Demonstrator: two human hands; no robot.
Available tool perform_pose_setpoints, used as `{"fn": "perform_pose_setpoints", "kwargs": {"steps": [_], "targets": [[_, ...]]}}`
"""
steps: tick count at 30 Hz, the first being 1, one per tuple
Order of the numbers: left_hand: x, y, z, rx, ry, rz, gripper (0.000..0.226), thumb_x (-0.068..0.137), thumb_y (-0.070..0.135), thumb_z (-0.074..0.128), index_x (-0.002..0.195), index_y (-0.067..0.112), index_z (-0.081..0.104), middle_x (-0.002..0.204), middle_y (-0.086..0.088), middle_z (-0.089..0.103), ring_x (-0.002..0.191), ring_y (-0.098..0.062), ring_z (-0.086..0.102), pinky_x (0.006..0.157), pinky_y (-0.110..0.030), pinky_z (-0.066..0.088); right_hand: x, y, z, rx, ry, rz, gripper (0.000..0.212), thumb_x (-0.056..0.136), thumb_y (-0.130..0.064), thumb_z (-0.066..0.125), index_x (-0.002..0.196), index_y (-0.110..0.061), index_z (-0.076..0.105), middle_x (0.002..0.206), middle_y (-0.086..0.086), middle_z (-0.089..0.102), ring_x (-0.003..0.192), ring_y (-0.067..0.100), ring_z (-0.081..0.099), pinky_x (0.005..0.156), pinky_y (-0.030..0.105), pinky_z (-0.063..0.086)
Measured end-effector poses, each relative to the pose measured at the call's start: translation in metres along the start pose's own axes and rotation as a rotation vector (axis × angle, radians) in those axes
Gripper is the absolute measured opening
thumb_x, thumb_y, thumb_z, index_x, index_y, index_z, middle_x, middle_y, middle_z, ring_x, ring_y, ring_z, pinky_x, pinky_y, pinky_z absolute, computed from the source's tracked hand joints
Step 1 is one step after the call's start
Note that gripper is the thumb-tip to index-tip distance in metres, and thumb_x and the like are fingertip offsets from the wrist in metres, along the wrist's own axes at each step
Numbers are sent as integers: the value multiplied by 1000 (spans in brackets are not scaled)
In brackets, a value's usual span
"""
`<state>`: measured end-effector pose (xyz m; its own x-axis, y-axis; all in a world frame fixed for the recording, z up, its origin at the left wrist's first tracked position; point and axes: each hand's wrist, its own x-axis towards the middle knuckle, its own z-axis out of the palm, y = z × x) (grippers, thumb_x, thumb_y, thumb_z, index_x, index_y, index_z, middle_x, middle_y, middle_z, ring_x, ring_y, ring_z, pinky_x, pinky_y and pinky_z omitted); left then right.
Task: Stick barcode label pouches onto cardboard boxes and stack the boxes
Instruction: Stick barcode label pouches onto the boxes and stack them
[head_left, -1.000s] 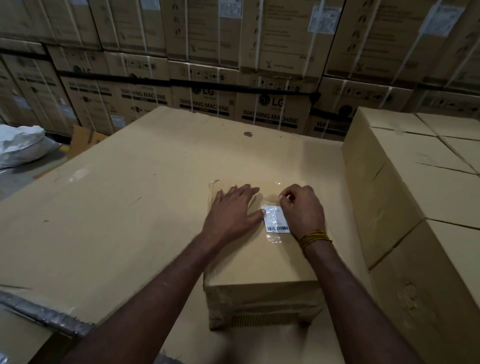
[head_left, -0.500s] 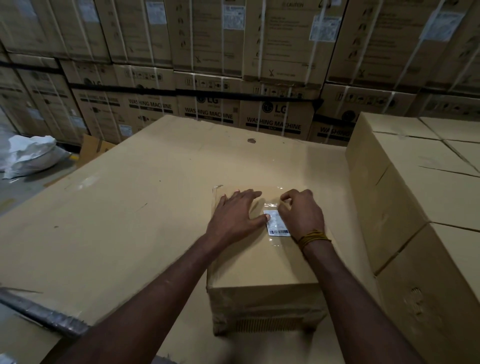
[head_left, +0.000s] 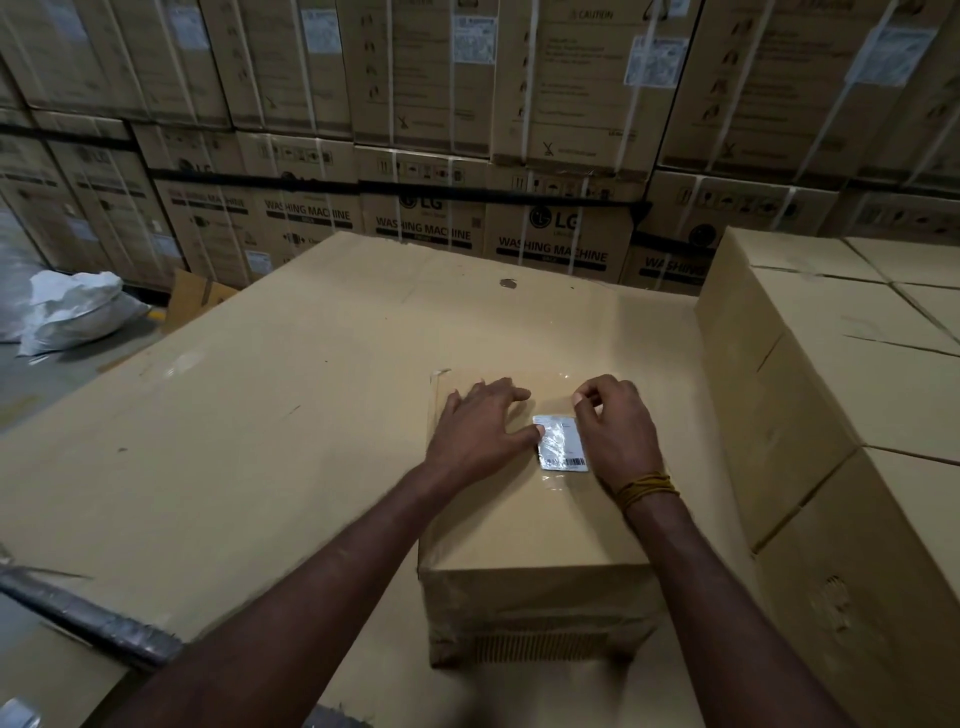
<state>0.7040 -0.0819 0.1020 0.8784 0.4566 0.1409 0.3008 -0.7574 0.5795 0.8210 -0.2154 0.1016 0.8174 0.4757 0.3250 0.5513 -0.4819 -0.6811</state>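
I see the small brown cardboard box sitting on the wide cardboard tabletop, with the clear plastic barcode label pouch lying on its top face. My left hand lies flat, its grip fully spread, thumb touching the pouch edge. My right hand has curled fingers pressing along the pouch's right side.
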Motion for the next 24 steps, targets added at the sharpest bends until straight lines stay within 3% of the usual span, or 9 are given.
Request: {"fn": "perform_pose_setpoints", "kwargs": {"steps": [4,7,10,12,15,17,21,24], "targets": [[1,9,1,19,35,7,32,90,44,62,116,26,64,126,9,59,125,-19,47,113,-50,24,-6,-2,-4,101,0,-103,4,94,-16,56,93,-18,59,95,-2,56,97,18,57,85,34,44],[4,14,4,-33,41,-44,17,87,44,61,96,30,66,125,10,61,131,-23,44,115,-50,18,-10,-7,-9,173,-32,-100,4,96,-19,57,101,-18,57,97,-1,60,91,19,61,77,32,50],[3,16,2,-192,65,-86,19,76,48,56,85,33,62,116,13,66,128,-21,47,117,-51,17,-16,-7,-18,256,-109,16,35,95,-27,63,127,-23,49,101,0,63,81,11,65,57,14,49],[2,15,1,-306,76,-109,19,78,47,60,87,31,65,106,14,69,118,-18,56,117,-53,23,-21,-4,-25,265,-171,66,58,93,-30,67,144,-27,38,103,-2,63,84,6,64,62,12,50],[-2,15,2,-560,57,-119,23,72,47,64,86,29,69,88,10,76,85,-15,71,105,-58,43,-27,3,-30,257,-233,57,69,90,-29,70,149,-31,35,95,-5,68,89,6,66,77,22,53],[-6,18,3,-686,41,-125,18,77,35,67,90,24,69,84,2,77,72,-20,71,87,-50,54,-30,9,-29,300,-241,34,69,89,-26,72,148,-34,38,85,-1,71,89,9,69,85,31,55],[-10,26,1,-834,23,-121,5,94,11,64,98,13,66,83,-9,75,70,-21,69,59,-33,52,-31,12,-31,436,-256,31,68,88,-23,72,145,-41,38,89,9,71,90,17,72,89,48,57],[-11,27,2,-882,37,-133,5,95,11,63,99,13,66,83,-9,72,72,-16,67,58,-31,48,-34,9,-33,531,-265,48,67,90,-18,71,146,-37,39,91,18,68,90,25,72,84,52,58]]}}
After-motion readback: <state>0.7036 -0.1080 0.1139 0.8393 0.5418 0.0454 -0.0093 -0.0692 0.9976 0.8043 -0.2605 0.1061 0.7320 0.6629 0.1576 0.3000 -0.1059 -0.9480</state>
